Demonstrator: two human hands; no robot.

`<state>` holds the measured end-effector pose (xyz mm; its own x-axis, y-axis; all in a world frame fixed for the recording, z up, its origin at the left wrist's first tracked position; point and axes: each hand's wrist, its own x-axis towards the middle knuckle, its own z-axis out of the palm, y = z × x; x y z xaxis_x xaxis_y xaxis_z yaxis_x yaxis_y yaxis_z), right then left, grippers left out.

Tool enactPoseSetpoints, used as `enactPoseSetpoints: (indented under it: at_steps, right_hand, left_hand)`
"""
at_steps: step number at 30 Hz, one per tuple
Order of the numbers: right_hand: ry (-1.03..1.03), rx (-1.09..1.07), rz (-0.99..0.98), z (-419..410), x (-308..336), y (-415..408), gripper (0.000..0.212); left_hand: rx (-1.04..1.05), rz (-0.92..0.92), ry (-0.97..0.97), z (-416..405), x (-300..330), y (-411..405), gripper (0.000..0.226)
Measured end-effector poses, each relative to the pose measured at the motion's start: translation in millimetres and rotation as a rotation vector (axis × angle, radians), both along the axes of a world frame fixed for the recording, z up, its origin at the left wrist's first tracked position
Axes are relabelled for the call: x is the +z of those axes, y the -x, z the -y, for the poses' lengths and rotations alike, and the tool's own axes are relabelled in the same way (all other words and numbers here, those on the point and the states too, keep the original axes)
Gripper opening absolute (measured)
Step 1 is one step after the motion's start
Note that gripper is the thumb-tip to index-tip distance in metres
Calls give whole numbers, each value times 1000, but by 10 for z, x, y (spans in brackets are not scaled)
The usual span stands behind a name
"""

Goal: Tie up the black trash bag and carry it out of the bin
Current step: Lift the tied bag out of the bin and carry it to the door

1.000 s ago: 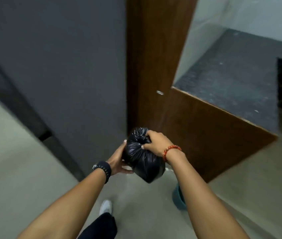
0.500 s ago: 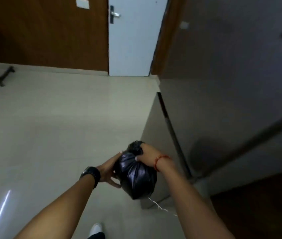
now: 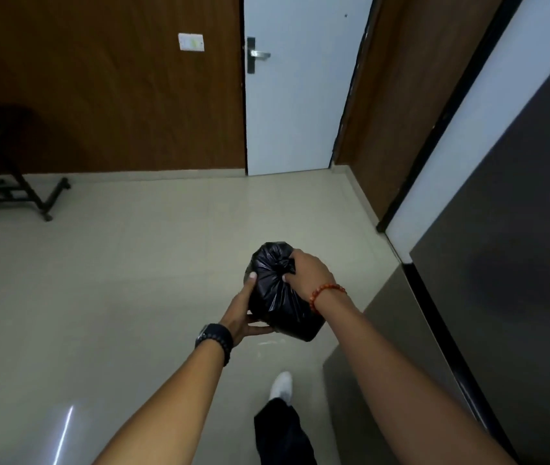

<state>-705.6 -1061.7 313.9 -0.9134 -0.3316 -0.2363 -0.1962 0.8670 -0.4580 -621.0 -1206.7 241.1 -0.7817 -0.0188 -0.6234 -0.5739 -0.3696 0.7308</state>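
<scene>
A pale tiled floor point(image 3: 126, 283) is filling most of the view, running up to a wood-panelled wall point(image 3: 99, 95) with a white door point(image 3: 300, 105) set in it at the far edge; the door is standing shut, its lever handle point(image 3: 257, 54) on the left side. A dark grey cabinet face point(image 3: 518, 263) is rising along the right edge of the floor, and a black metal stand point(image 3: 15, 196) is sitting in the far-left corner.

No bin is showing anywhere here, so the black trash bag point(image 3: 280, 297) is judged to be already out and on its way. It is hanging in the air above the middle of the floor, well clear of it, between both hands. The right hand point(image 3: 307, 273), with a red bead bracelet point(image 3: 325, 293) at the wrist, is clenching the gathered neck at the top, probably to keep the knot closed and take the weight. The left hand point(image 3: 243, 313), wearing a dark watch point(image 3: 215, 337), is cupping the bag's side and underside, fingers wrapped against the plastic, likely steadying the load so it is not swinging. A white shoe point(image 3: 282, 385) is stepping forward below the bag.
</scene>
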Motion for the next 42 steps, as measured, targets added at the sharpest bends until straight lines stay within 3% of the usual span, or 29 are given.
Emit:
enactPoseSetpoints:
  at_steps: [5, 7, 9, 11, 15, 20, 26, 32, 35, 42]
  right_hand:
    - [-21, -6, 0, 340, -53, 1233, 26]
    - [-33, -16, -2, 614, -39, 2214, 26]
    - [-22, 15, 6, 662, 63, 2347, 27]
    - [-31, 33, -8, 1019, 117, 3174, 25]
    - [-24, 76, 5, 1503, 211, 3980, 26]
    - [-133, 159, 17, 2510, -209, 5587, 27]
    - [-174, 110, 35, 3512, -458, 7150, 27]
    - [-132, 60, -85, 3448, -331, 7239, 36]
    - [-100, 69, -121, 3471, -247, 7301, 42]
    - [-92, 99, -137, 3570, -156, 7265, 30]
  left_hand:
    - [-31, -6, 70, 394, 10, 1236, 61]
    - [-77, 1, 100, 722, 57, 2162, 58]
    - [-93, 9, 147, 834, 155, 2291, 53]
    - [-84, 11, 151, 1200, 229, 3065, 48]
    - [-65, -2, 177, 1658, 364, 3864, 46]
    - [14, 61, 145, 2508, -181, 5349, 52]
    - [30, 117, 143, 3490, -606, 7011, 53]
    - [0, 50, 153, 3529, -454, 7259, 76]
    - [-40, 11, 242, 3559, -348, 7322, 77]
    - [-147, -250, 563, 3594, -106, 7410, 78]
